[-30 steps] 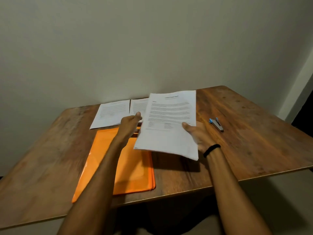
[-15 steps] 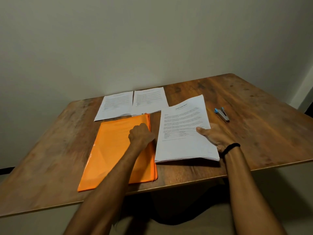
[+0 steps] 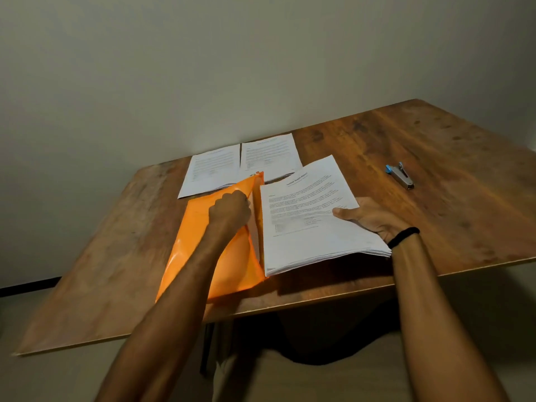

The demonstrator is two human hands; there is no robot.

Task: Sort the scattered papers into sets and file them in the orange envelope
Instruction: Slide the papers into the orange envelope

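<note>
The orange envelope (image 3: 203, 250) lies near the table's front edge. My left hand (image 3: 230, 211) grips its upper flap at the right side and lifts it, so the mouth gapes open. My right hand (image 3: 374, 217) holds a thick set of printed papers (image 3: 307, 221) by its right edge. The set's left edge sits at the envelope's open mouth. Two more paper sets lie side by side behind the envelope: one on the left (image 3: 213, 169), one on the right (image 3: 271, 156).
A small stapler (image 3: 400, 175) with a blue end lies on the wooden table (image 3: 435, 158) to the right of the papers. The table's back edge meets a plain wall. A black band circles my right wrist.
My right hand lowered the paper set from the air down beside the envelope. My left hand moved onto the envelope, gripped its flap and raised it, opening the mouth.
</note>
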